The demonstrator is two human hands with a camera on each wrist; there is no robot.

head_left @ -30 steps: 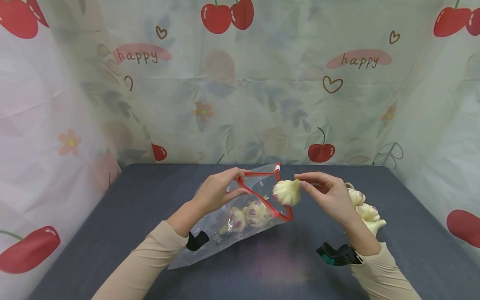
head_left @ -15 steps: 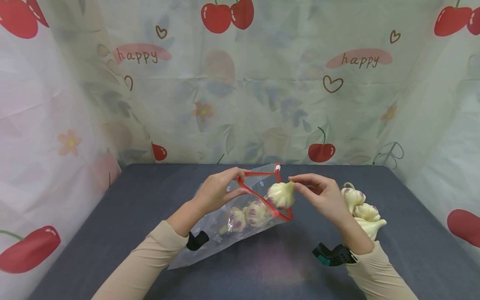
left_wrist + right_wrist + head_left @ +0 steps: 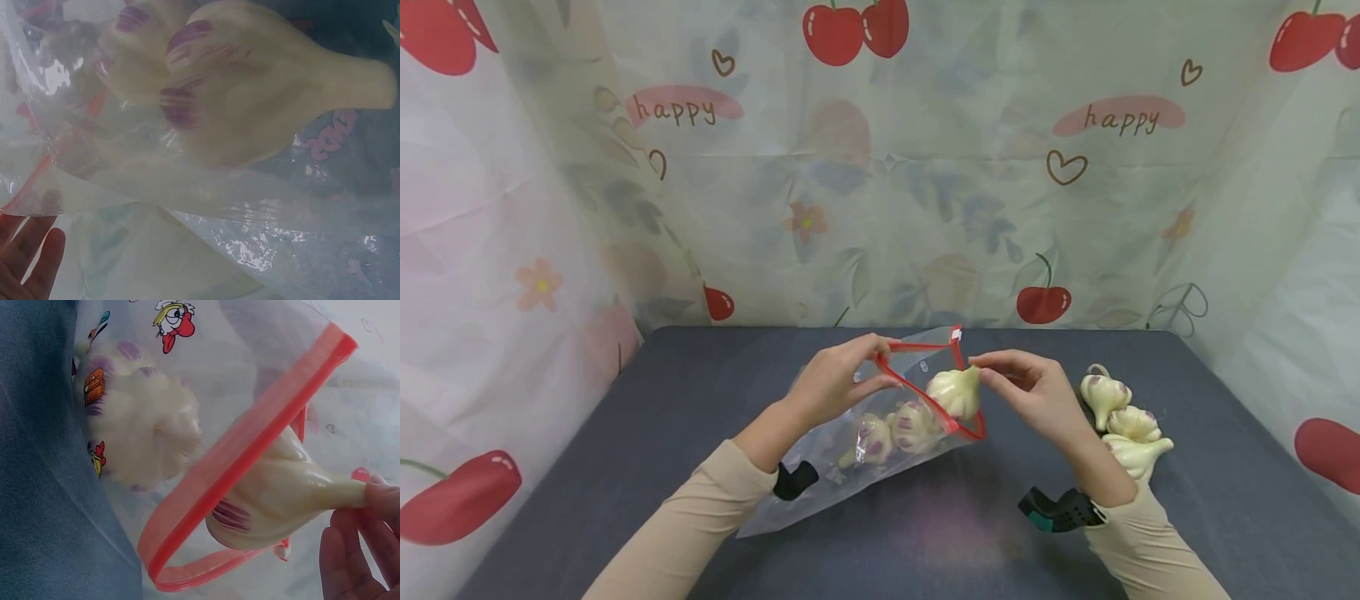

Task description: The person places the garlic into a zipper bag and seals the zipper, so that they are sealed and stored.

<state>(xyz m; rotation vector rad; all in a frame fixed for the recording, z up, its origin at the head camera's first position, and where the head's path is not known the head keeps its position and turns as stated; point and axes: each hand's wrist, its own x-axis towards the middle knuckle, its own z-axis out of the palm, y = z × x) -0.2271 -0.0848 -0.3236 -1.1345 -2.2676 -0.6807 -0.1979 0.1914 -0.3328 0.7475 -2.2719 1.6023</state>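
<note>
My left hand point(image 3: 835, 377) pinches the red-edged rim of a clear zip bag point(image 3: 805, 492), whose mouth stands open toward the right. Inside lie two garlic bulbs, one garlic bulb point(image 3: 874, 439) deeper in and another garlic bulb point(image 3: 913, 427) nearer the mouth. By its stem, my right hand point(image 3: 1030, 387) pinches a garlic bulb point(image 3: 275, 494). In the right wrist view the bulb's round end is behind the red zip strip point(image 3: 250, 444), within the mouth, while its stem sticks out. The left wrist view looks through the plastic at a bagged bulb point(image 3: 244, 81).
On the dark table point(image 3: 700, 392), a cluster of garlic bulbs point(image 3: 1133, 425) lies to the right, close beside my right forearm. Printed curtains point(image 3: 887, 208) enclose the back and both sides. A thin wire-like loop point(image 3: 1178, 308) shows at the back right corner.
My right hand has moved left and slightly down, carrying the garlic bulb from beside the bag's rim into its mouth. The left hand and bag have stayed in place.
</note>
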